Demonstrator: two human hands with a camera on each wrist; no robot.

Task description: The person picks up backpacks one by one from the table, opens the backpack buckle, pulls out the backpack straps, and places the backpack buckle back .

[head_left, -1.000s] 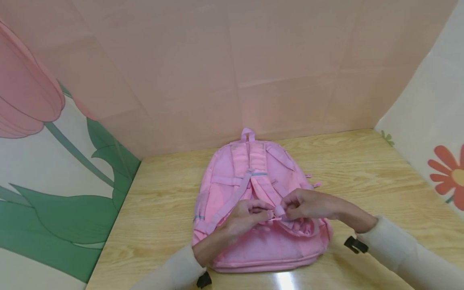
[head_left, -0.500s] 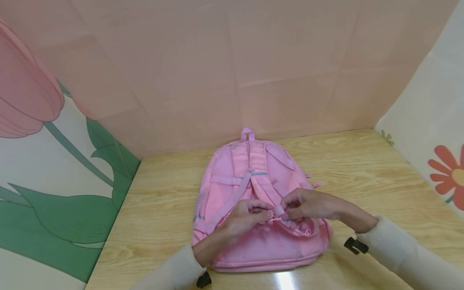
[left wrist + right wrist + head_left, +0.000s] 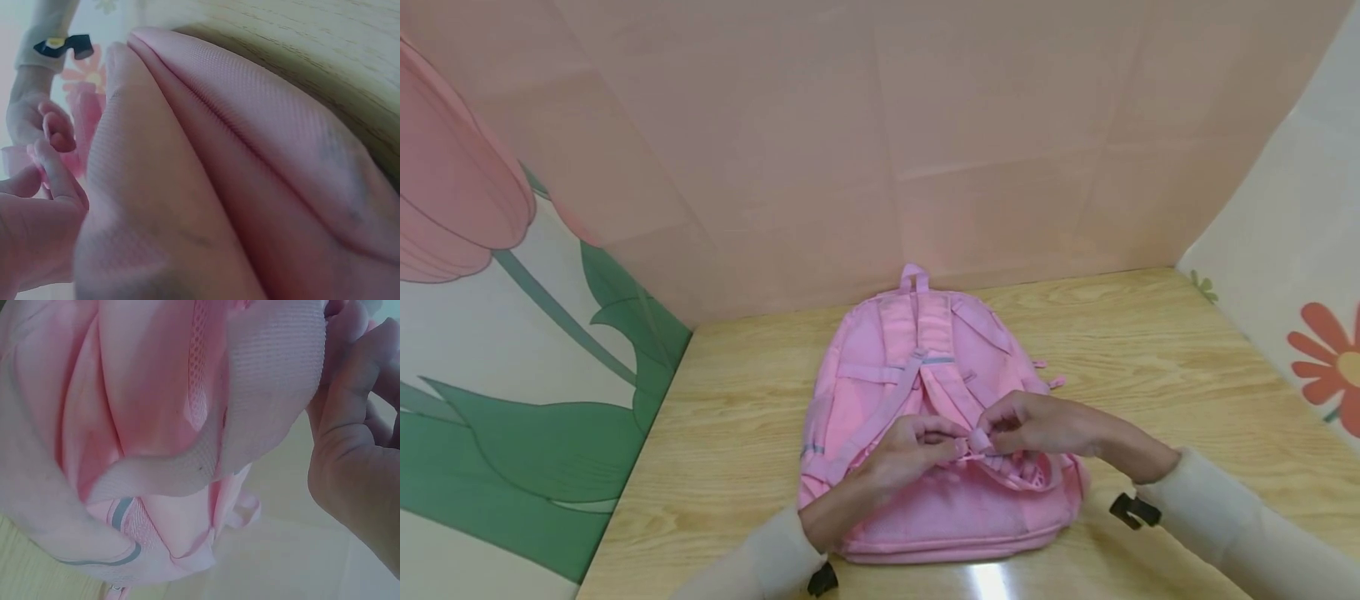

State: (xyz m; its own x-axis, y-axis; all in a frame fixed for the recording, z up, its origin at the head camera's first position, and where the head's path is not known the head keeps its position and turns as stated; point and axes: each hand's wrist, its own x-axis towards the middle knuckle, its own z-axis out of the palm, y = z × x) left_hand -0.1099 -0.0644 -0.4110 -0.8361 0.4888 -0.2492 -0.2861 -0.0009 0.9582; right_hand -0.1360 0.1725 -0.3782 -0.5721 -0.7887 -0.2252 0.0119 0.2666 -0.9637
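Note:
A pink backpack (image 3: 955, 517) lies with its shoulder straps facing up, its grab loop (image 3: 914, 275) toward the back wall. Over its lower middle both hands meet at a pink strap end. My left hand (image 3: 904, 450) pinches a small pink plastic buckle (image 3: 973, 456) between thumb and fingers. My right hand (image 3: 1037, 422) pinches pink webbing (image 3: 275, 381) right beside it, a short end curling up between the hands. The webbing hangs in a loop below the right hand. In the left wrist view the bag's side (image 3: 231, 125) fills most of the frame, and the fingertips overlap around the buckle.
The bag rests on a wood-grain table (image 3: 722, 433) against a plain pinkish back wall (image 3: 1000, 125). Panels with a printed tulip (image 3: 460, 175) and a red flower (image 3: 1330, 350) flank it. Zipper pulls (image 3: 1057, 382) stick out from the bag's right side.

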